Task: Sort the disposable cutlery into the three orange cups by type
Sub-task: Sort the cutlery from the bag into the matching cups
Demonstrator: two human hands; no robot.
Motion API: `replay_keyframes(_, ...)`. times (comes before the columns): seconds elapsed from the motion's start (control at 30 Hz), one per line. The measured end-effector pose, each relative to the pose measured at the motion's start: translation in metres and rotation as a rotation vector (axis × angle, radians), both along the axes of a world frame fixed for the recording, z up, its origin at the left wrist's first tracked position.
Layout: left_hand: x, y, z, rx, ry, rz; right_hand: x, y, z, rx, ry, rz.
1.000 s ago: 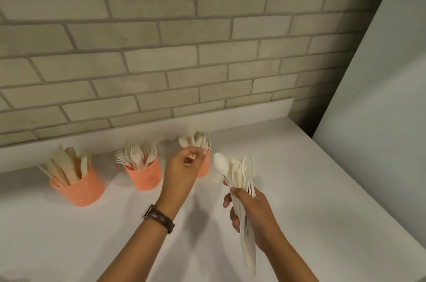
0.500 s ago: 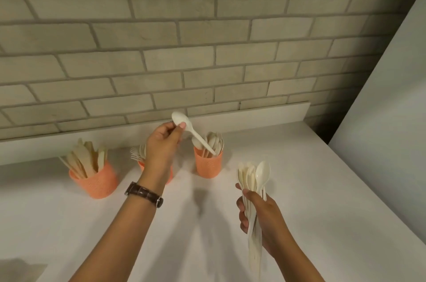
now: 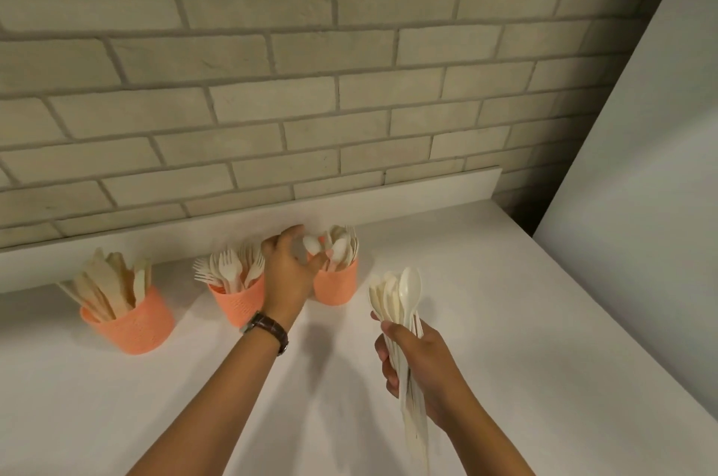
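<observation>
Three kinds of cutlery being sorted at a white counter

At 8 o'clock, the knife cup is standing on the counter, bristling with flat pale knives. Just to its right, nearer 7 o'clock, the fork cup is holding a fan of forks, tines up. The left hand is stretching in from 6 o'clock, a dark-strapped watch on its wrist, and is covering the fork cup's right side. Its thumb and fingers are curling round a single spoon, pinching it near the bowl over the rim of the spoon cup, which is sitting just below centre, at 3 o'clock from the fork cup, with other spoons standing bowl-up inside. At 5 o'clock, right of that cup and nearer the viewer, the right hand is gripping a bundle of spoons in a closed fist, bowls fanning upward, handles trailing down. A grey brick wall is filling the top half, around 12 o'clock, and a white panel is rising at 3 o'clock.
</observation>
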State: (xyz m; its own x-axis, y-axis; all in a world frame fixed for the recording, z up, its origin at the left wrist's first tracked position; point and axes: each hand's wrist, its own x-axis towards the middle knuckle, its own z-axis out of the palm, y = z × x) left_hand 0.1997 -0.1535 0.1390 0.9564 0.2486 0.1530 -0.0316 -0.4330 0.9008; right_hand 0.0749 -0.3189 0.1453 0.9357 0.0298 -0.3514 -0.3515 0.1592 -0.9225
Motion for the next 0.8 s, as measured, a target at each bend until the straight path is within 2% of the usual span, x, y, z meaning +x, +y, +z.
replay_keyframes(0.07, -0.017, -0.005, 0.014, -0.023, -0.027, -0.149, 0.0, 0.002, 0.0, -0.026, -0.002, 0.038)
replay_keyframes(0.2, -0.045, -0.012, 0.039, -0.062, 0.107, -0.572, -0.001, 0.008, 0.003, -0.028, 0.001, 0.166)
replay_keyframes(0.27, -0.052, -0.013, 0.046, -0.053, 0.14, -0.612, -0.001, 0.012, 0.004, -0.02, 0.004, 0.23)
replay_keyframes(0.43, -0.046, -0.009, 0.055, -0.107, 0.116, -0.544, -0.004, 0.017, 0.006, -0.001, -0.011, 0.303)
replay_keyframes(0.5, -0.036, -0.003, 0.062, -0.269, 0.022, -0.398, -0.005, 0.016, 0.006, -0.022, -0.017, 0.298)
replay_keyframes(0.57, -0.022, 0.01, 0.07, -0.362, -0.137, -0.15, -0.008, 0.013, 0.003, -0.041, -0.007, 0.282)
replay_keyframes(0.67, 0.0, 0.034, 0.077, -0.309, -0.352, 0.12, -0.011, 0.006, -0.004, -0.013, 0.033, 0.222)
replay_keyframes(0.8, 0.014, 0.039, 0.059, -0.19, -0.391, 0.2, -0.011, 0.0, -0.005, 0.02, 0.041, 0.158)
